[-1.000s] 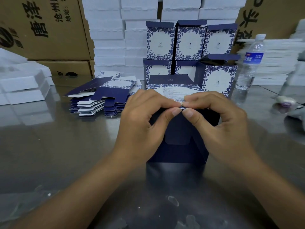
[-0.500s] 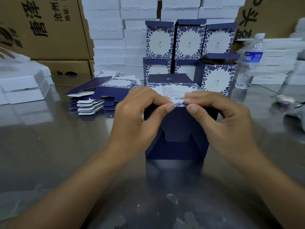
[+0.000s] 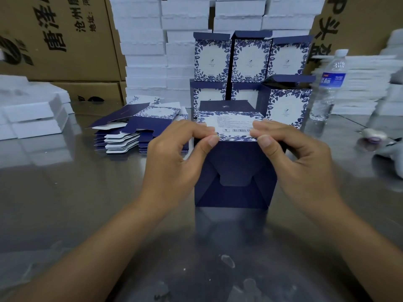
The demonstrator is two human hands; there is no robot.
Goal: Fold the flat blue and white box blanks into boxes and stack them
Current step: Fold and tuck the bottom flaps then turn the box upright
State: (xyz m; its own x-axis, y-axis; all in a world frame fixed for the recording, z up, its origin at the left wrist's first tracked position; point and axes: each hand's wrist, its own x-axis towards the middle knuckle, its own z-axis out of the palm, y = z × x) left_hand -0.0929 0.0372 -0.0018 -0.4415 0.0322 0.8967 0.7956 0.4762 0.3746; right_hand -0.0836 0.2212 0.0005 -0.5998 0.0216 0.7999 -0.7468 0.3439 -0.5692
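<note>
— How was the box (image 3: 235, 177) held?
— Its upper edge was pinched by the left hand (image 3: 174, 158) and the right hand (image 3: 301, 158), thumbs in front, fingers curled on top.
— Where was it stood?
— On the table (image 3: 65, 203), before the stacked boxes (image 3: 250, 62).

The box (image 3: 235, 168) I pinch is navy on its near face; its top panel is white with a blue leaf border and a black barcode. The stacked boxes (image 3: 250, 62) behind carry white centres framed in blue foliage. The flat blanks (image 3: 144, 125) show navy and white.
</note>
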